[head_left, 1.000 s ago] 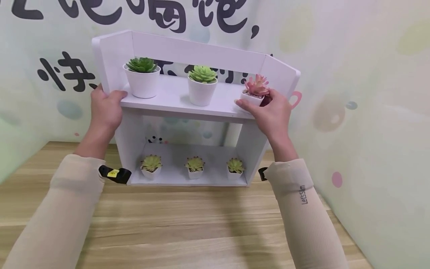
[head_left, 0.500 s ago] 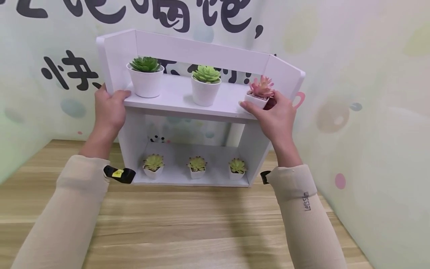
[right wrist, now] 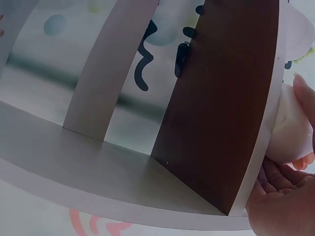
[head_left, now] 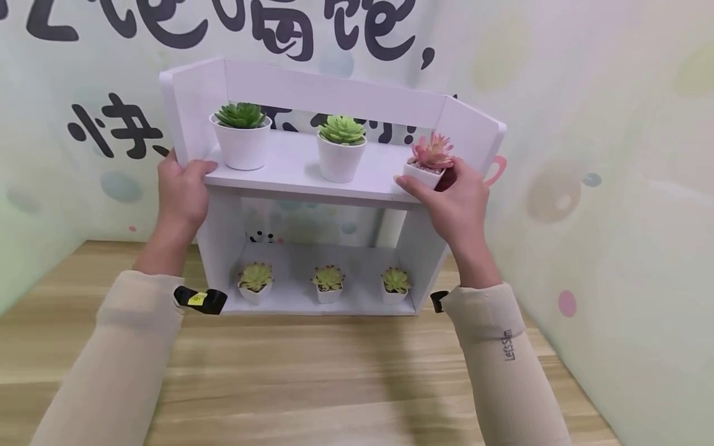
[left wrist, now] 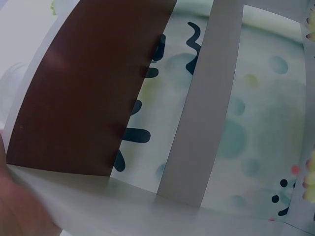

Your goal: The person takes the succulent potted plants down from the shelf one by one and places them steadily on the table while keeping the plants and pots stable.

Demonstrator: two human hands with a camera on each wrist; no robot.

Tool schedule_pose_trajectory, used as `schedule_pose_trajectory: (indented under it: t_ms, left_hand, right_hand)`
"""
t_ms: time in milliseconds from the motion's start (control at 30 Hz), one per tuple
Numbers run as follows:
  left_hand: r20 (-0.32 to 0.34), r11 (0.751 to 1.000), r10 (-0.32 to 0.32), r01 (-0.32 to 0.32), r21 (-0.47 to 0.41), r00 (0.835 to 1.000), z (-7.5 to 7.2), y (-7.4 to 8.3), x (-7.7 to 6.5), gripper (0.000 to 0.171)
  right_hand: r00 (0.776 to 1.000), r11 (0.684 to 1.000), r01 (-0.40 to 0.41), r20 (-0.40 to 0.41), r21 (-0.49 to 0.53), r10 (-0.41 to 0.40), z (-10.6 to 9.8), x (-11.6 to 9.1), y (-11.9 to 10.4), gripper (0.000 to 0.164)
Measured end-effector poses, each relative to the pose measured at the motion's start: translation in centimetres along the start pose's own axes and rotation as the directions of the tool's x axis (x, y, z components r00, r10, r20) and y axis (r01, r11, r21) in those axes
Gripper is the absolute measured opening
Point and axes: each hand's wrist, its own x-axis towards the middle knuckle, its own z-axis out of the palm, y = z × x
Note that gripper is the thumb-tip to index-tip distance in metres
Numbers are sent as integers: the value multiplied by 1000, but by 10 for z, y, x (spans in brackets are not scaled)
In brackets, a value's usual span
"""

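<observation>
In the head view, a white two-tier shelf [head_left: 334,87] stands on the wooden table. My left hand [head_left: 181,195] grips its left side at upper-board height, thumb over the front edge. At the upper board's right end, my right hand [head_left: 460,201] holds a pink succulent in a square white pot [head_left: 426,164] between thumb and fingers. That white pot [right wrist: 291,132] also shows in the right wrist view, beside the board's edge. The left wrist view catches part of my left hand [left wrist: 22,211] at the shelf's side.
A dark green succulent [head_left: 242,133] and a light green succulent [head_left: 342,145] share the upper board in round white pots. Below, three small yellow-green succulents [head_left: 329,282] stand in a row. Behind the table [head_left: 307,371] rises a wall [head_left: 613,248] with printed characters and coloured spots.
The head view has shifted slightly. Both hands keep the same holds, and the pots stay where they were on the shelf.
</observation>
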Motion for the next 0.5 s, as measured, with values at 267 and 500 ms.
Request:
schedule_pose_trajectory:
  t_ms: [267, 500]
  left_hand:
    - [-29, 1000, 14, -14, 3, 999, 9, -3, 1, 55]
    - [-55, 999, -20, 22, 34, 998, 3, -1, 0, 55]
  right_hand:
    - [999, 999, 42, -32, 13, -42, 0, -6, 8, 60]
    - [997, 995, 79, -26, 61, -78, 3, -6, 5, 55]
